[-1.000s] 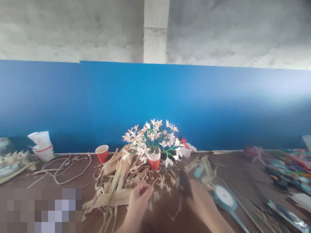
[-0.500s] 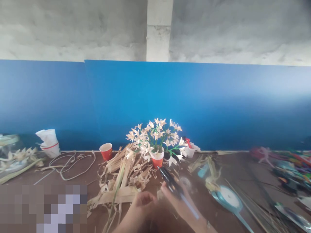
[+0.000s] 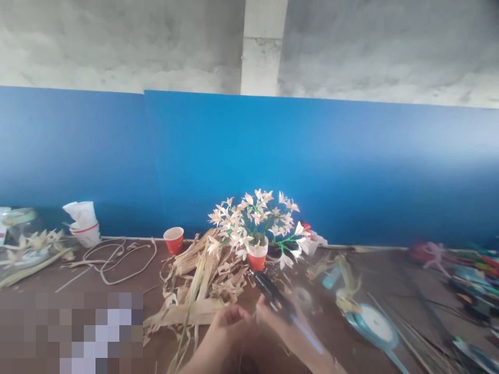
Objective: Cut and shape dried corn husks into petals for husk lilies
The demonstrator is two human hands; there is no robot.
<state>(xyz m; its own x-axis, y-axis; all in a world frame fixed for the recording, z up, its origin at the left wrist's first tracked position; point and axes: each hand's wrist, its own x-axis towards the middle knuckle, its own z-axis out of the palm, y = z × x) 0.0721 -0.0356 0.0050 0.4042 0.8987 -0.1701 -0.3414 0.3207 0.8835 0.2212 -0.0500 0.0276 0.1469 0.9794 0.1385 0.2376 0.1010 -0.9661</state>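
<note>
My right hand (image 3: 283, 327) is wrapped around a black glue gun (image 3: 273, 293), with a pale translucent glue stick (image 3: 309, 335) jutting from its back end. The nozzle points up and left, in front of a red and white paper cup (image 3: 257, 258) that holds a spray of cream husk flowers (image 3: 255, 215) on green stems. Just left of the gun, my left hand (image 3: 230, 324) is closed with thumb and fingers pinched together; what they hold is too small or hidden to make out. Dry corn husks (image 3: 206, 291) lie close beyond it.
Another red cup (image 3: 173, 240) stands behind the husks. A white cable (image 3: 120, 259) lies coiled to the left, near a white cup (image 3: 86, 234). On the right are a clear tape roll (image 3: 302, 298), a light-blue ribbon spool (image 3: 376, 324) and thin dry stalks (image 3: 413, 337).
The view has turned slightly, so the table things appear a little further right. The glue gun's nozzle has dipped slightly. Both hands keep nearly the same pose.
</note>
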